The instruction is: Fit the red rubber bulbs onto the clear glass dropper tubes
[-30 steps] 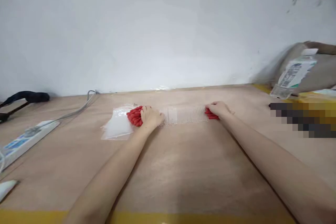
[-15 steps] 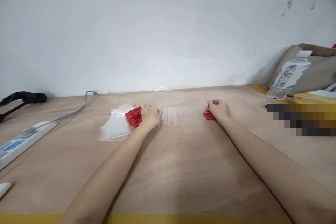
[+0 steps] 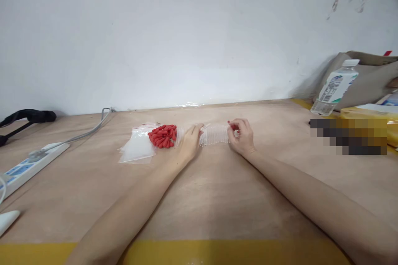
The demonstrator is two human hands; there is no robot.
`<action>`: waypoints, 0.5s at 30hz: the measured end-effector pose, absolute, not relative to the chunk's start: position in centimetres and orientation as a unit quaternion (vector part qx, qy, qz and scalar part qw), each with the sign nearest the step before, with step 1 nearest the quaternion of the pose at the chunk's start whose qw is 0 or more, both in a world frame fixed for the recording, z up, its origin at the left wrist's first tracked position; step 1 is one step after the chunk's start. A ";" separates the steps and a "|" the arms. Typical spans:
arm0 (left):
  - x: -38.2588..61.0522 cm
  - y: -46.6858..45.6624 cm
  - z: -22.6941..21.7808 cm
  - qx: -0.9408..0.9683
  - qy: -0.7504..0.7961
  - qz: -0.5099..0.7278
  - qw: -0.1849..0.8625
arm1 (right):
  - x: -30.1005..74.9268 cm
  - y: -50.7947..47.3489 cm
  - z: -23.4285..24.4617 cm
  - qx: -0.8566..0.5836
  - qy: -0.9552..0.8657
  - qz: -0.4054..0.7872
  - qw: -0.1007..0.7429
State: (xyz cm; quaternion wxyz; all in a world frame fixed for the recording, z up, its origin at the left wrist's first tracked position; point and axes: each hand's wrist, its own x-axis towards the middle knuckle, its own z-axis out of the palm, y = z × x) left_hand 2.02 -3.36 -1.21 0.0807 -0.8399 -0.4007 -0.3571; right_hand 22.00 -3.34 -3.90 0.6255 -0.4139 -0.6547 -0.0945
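Observation:
Thin clear sticks (image 3: 214, 135) lie side by side in a row on the table. My left hand (image 3: 190, 140) rests over the left part of this row. Its fingers are together around a thin clear stick (image 3: 205, 126), whose tip points up and right. At the row's right end, my right hand (image 3: 244, 137) is closed in a pinch. A small red piece (image 3: 229, 122) shows at its fingertips, and more red is partly hidden behind the fingers. Left of my left hand, a pile of red, rubbery-looking, elongated pieces (image 3: 163, 136) lies partly on clear plastic bags (image 3: 137, 151).
A white power strip (image 3: 34, 165) with a grey cable (image 3: 87, 131) sits at the left, near a black curved object (image 3: 29, 115). A water bottle (image 3: 336, 87) and a grey bag (image 3: 370, 74) stand at the right. Yellow tape (image 3: 192, 252) marks the front edge.
My left hand has moved right, off the red pile and over the clear sticks. My right hand has moved left to the row's end; the red pieces beside it are now mostly hidden.

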 end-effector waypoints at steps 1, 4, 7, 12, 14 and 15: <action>2.0 -4.0 -1.7 -0.849 -0.380 -0.361 0.069 | 21.6 -4.1 -4.0 -0.408 -0.665 -0.077 0.620; 1.6 -5.5 -2.7 -0.878 -0.333 -0.344 0.019 | 21.1 -5.8 -4.3 -0.400 -0.703 -0.012 0.588; 0.9 -6.2 -2.8 -0.883 -0.320 -0.343 -0.010 | 21.3 -6.5 -4.3 -0.415 -0.722 0.033 0.553; 0.6 -6.1 -2.6 -0.880 -0.314 -0.356 -0.014 | 21.7 -6.4 -3.8 -0.429 -0.763 0.007 0.484; 0.6 -6.0 -2.6 -0.883 -0.311 -0.351 -0.019 | 21.7 -6.4 -3.7 -0.426 -0.766 0.021 0.481; 0.6 -6.0 -2.6 -0.884 -0.311 -0.348 -0.022 | 21.7 -6.4 -3.7 -0.424 -0.767 0.031 0.481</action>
